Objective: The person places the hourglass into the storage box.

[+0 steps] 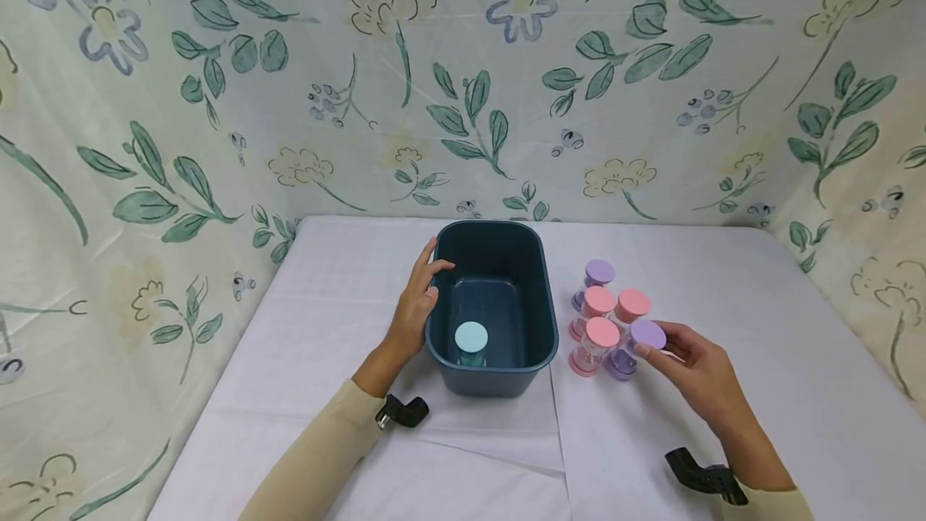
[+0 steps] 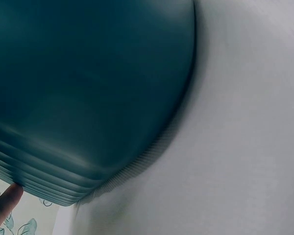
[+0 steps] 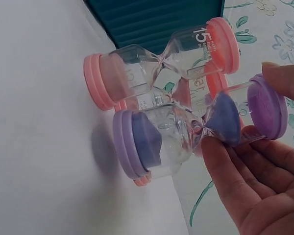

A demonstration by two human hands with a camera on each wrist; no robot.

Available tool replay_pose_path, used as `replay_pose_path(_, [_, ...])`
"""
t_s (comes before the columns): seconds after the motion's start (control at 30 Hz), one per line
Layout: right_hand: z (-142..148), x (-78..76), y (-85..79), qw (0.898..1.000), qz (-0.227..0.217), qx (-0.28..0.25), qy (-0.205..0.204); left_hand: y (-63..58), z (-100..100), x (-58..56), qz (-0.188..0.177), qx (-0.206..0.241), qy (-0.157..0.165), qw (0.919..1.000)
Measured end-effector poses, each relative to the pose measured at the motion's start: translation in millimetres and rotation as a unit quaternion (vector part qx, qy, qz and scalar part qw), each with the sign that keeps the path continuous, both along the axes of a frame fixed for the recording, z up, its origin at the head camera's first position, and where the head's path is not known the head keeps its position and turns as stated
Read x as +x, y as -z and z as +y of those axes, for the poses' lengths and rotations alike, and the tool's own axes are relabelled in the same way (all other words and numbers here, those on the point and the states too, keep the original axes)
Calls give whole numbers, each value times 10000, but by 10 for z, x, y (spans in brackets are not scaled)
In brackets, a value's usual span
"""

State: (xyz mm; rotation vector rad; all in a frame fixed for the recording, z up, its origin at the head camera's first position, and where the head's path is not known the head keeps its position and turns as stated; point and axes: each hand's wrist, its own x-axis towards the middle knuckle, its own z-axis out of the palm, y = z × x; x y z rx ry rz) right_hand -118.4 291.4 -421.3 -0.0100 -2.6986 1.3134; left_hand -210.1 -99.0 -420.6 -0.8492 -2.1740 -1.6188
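In the head view, my right hand (image 1: 698, 372) holds a purple-capped hourglass (image 1: 646, 335) by its upper part, thumb on one side and fingers on the other. The right wrist view shows purple sand in both bulbs of this hourglass (image 3: 147, 139); whether its base touches the table cannot be told. Pink-capped hourglasses (image 1: 601, 334) stand close beside it, one marked "15", with another purple-capped hourglass (image 1: 599, 272) behind. My left hand (image 1: 414, 308) grips the left rim of a dark teal bin (image 1: 492, 380). Inside, near the front, stands an hourglass with a light-blue cap (image 1: 471, 337).
A white cloth (image 1: 485, 473) with creases covers the table. Floral fabric (image 1: 470, 87) hangs behind and along both sides. The bin's right wall stands just left of the hourglass group.
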Motion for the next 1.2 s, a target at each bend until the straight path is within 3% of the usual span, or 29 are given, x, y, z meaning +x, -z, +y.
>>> replay_pose_path(0.17, [-1,8,-22,9999,125,-2,3,-89,15,50,-55,-44,-44,10000])
replay_pose_path(1.2, [-46,90,-263,9971,717,30,263,-63,-8,49,38,-32,7,10000])
